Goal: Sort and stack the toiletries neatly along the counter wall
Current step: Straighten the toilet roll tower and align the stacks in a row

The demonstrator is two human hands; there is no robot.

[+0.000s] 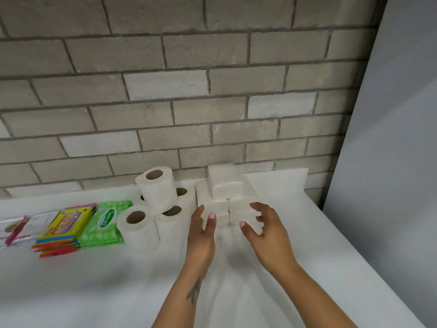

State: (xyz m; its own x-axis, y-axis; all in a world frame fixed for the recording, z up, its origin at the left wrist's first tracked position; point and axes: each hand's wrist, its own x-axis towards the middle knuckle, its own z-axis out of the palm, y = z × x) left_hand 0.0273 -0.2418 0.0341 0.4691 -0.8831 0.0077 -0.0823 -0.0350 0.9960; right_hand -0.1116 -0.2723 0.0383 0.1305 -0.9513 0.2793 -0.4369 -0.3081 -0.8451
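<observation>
Several white tissue packs [225,187] are stacked against the brick wall on the white counter [118,280]. Left of them stand several toilet paper rolls [157,188], one on top of the others. Further left lie green wet-wipe packs [105,221], a stack of colourful packs [63,227] and clear sachets [16,227]. My left hand [201,229] is just in front of the left side of the tissue stack with fingers straight. My right hand [262,227] hovers at the right side with fingers loosely spread. Neither hand holds anything.
The grey brick wall [189,91] runs along the back of the counter. A plain grey wall panel [390,138] closes the right side. The counter's right edge slants down toward the lower right corner.
</observation>
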